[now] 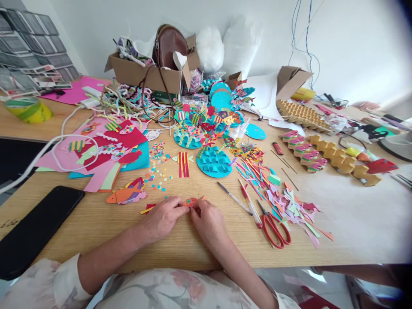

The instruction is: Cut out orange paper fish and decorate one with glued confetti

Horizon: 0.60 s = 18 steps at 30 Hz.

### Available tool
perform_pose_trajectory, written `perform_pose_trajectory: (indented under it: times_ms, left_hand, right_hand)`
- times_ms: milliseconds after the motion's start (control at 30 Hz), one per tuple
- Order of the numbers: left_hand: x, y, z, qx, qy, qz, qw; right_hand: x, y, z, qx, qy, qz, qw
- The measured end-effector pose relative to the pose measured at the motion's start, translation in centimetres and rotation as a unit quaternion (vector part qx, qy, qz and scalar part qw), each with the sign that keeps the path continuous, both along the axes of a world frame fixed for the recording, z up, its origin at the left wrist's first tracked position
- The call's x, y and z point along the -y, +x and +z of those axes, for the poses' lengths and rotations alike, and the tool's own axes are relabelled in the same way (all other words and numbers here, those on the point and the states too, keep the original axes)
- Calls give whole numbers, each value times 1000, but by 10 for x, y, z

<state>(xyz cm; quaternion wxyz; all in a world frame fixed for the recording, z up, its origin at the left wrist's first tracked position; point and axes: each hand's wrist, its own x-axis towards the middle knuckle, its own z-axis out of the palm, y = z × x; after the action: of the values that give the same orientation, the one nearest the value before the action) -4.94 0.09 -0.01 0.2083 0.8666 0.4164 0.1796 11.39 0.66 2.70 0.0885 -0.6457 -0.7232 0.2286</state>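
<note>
A small orange paper fish (190,201) lies on the wooden table (96,223) near its front edge. My left hand (164,216) rests on the table with its fingertips pinched on the fish's left end. My right hand (207,221) has curled fingers pressing on the fish's right end. A yellow and red paper strip (146,209) lies just left of my left hand. Another orange paper fish (126,194) lies further left.
Red-handled scissors (273,227), pens (233,197) and a heap of coloured paper scraps (289,206) lie to the right. Teal paper discs (214,162) with fish, confetti (157,171) and foam sheets (106,154) fill the middle. A black tablet (35,227) lies at the left; cardboard boxes (144,73) stand behind.
</note>
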Motion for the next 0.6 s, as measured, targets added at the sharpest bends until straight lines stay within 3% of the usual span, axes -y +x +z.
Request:
perform_pose_trajectory:
  times_ms: [367,600]
  left_hand:
    - [1,3,5,-30,2,16,999]
    - [0,4,3,-21,3,12,1000]
  right_hand:
    - [-1,7,-2,-49,22,11,998]
    - [0,12,-4,-105,50,67,991]
